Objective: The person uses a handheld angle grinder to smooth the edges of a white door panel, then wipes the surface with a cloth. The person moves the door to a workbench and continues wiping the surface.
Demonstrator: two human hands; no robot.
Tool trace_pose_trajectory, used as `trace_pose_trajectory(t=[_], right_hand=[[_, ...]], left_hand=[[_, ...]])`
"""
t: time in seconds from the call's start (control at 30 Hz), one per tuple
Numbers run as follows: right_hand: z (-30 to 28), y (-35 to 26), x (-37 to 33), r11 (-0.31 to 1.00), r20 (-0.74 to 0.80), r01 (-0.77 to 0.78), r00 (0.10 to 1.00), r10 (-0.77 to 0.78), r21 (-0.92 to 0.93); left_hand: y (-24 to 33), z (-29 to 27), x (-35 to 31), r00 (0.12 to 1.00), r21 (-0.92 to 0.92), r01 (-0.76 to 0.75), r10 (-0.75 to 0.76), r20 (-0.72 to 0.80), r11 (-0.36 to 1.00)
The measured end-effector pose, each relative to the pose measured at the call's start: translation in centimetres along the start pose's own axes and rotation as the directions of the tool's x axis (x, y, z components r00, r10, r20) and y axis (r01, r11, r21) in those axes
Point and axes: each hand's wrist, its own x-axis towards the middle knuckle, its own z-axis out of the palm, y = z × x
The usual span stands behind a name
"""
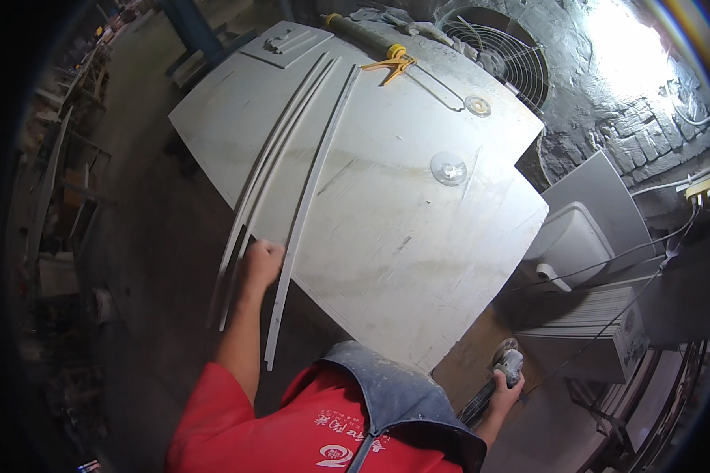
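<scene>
My left hand is closed in a fist at the left edge of a large pale board, among long thin pale strips. Two narrow strips lie close together to its left, and a third, straighter strip is just to its right. All three overhang the board's near edge. Whatever the left fingers hold, if anything, is hidden. Low at the right, beside the board, my right hand grips an angle grinder, its disc end pointing away from me.
At the board's far side lie a caulking gun with an orange handle and a small square panel. Two clear round discs rest on the board. A caged fan, a white plastic container, stacked panels and hanging cables stand to the right.
</scene>
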Motion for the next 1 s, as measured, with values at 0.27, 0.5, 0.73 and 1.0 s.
trace_pose_trajectory(t=[0.27,0.5,0.73,1.0], right_hand=[[0.1,0.0,-0.1,0.997,0.048,-0.005,0.999,0.002,0.075],[0.4,-1.2,-0.8,0.998,0.03,-0.036,0.999,0.034,0.06],[0.2,-0.3,-0.7,0.993,0.05,-0.022,0.999,0.016,0.114],[-0.4,-2.5,-2.6,0.979,0.06,-0.043,0.998,0.031,0.198]], left_hand=[[-0.5,2.9,-3.5,0.998,-0.211,0.049,-0.041,0.042,0.976],[-2.5,4.3,-2.5,0.997,-0.346,0.037,-0.059,-0.052,0.937],[-0.9,0.3,-3.0,0.987,-0.419,-0.052,-0.018,-0.16,0.906],[11.1,-11.4,-7.9,0.938,-0.789,0.12,0.191,0.288,0.603]])
